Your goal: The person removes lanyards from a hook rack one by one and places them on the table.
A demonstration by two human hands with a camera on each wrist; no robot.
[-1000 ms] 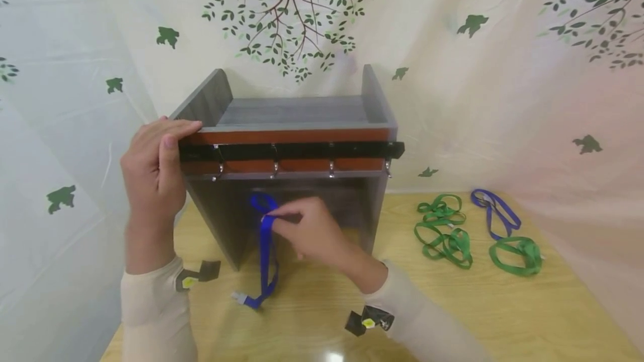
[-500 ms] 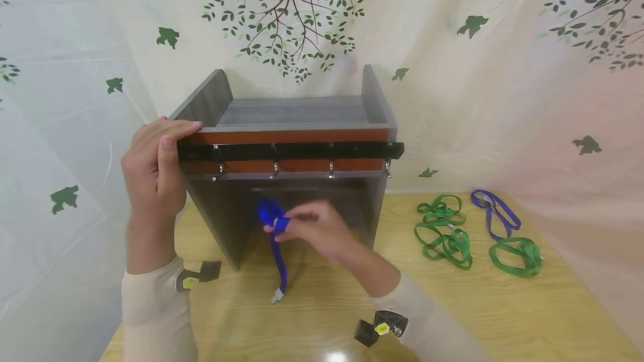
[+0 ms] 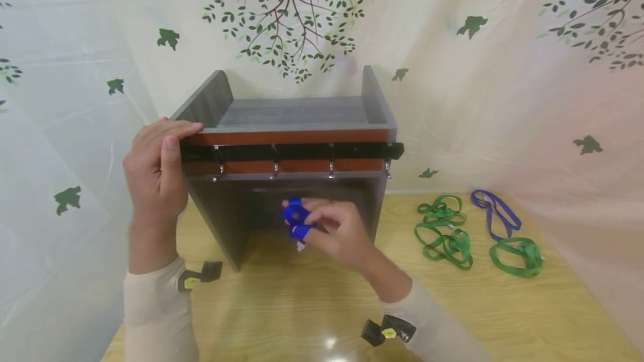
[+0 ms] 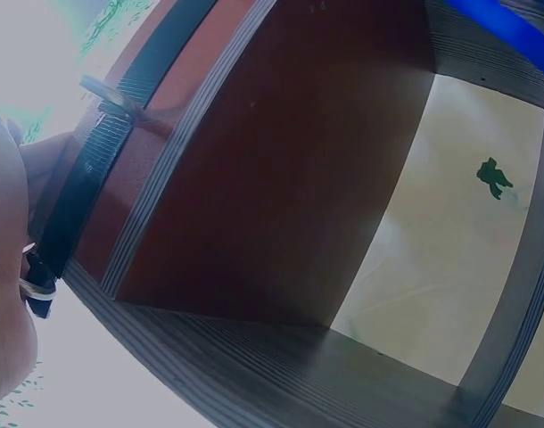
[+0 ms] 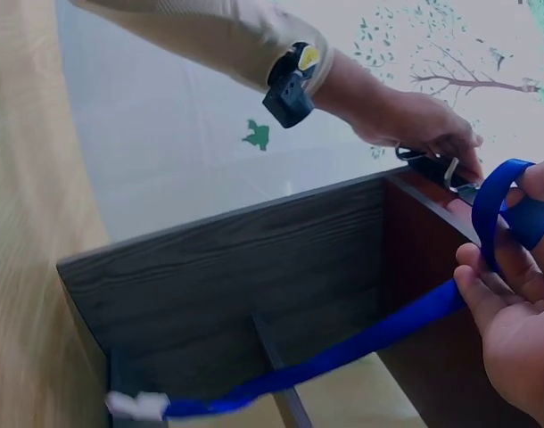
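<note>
My left hand grips the top left front corner of a grey wooden shelf unit, thumb on the front and fingers over the edge. Along its reddish front runs a black rail with several metal hooks, all bare. Below the rail, my right hand holds a blue lanyard, bunched in a loop around its fingers and thumb. The lanyard's strap stretches away from the palm in the right wrist view, ending in a pale clip.
Several green lanyards lie on the wooden table to the right, one green coil nearer the edge. Another blue lanyard is behind it. A cloth backdrop with leaf prints hangs close behind the unit.
My right hand has shifted right, gathering the blue lanyard from a hanging strap into a loop round the fingers. The clip end has swung right and up in the head view. My left hand stays put.
</note>
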